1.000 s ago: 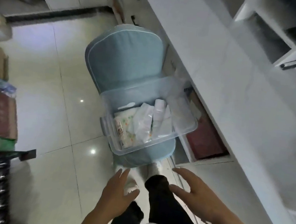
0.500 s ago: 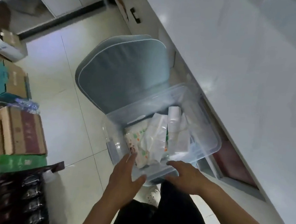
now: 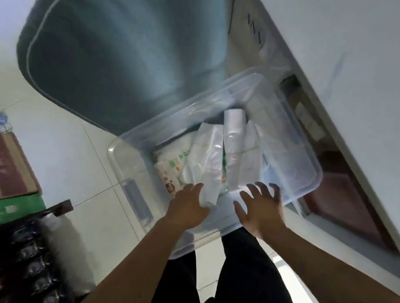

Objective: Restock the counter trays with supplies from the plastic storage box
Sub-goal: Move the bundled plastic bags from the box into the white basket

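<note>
A clear plastic storage box point(image 3: 299, 146) stands on a blue-grey cushioned chair point(image 3: 120, 53) beside the white counter point(image 3: 362, 57). Inside lie white plastic-wrapped packs point(image 3: 208, 157), a white roll point(image 3: 232, 130) and a printed wipes pack point(image 3: 170, 170). My left hand point(image 3: 189, 204) reaches over the near rim, its fingers against the end of a white pack; a firm grip cannot be made out. My right hand point(image 3: 262, 208) hovers over the near right part of the box with fingers spread, holding nothing. No counter trays are in view.
Cardboard boxes point(image 3: 0, 164) and a green carton point(image 3: 5, 210) are stacked at the left, with shrink-wrapped dark bottles point(image 3: 13, 255) below them. An open shelf under the counter point(image 3: 343, 204) lies right of the box. White tiled floor point(image 3: 76, 154) runs between chair and stacks.
The view has closed in on the box. Both hands moved from the near rim forward into the box; my right hand opened its fingers and my left reached the white pack.
</note>
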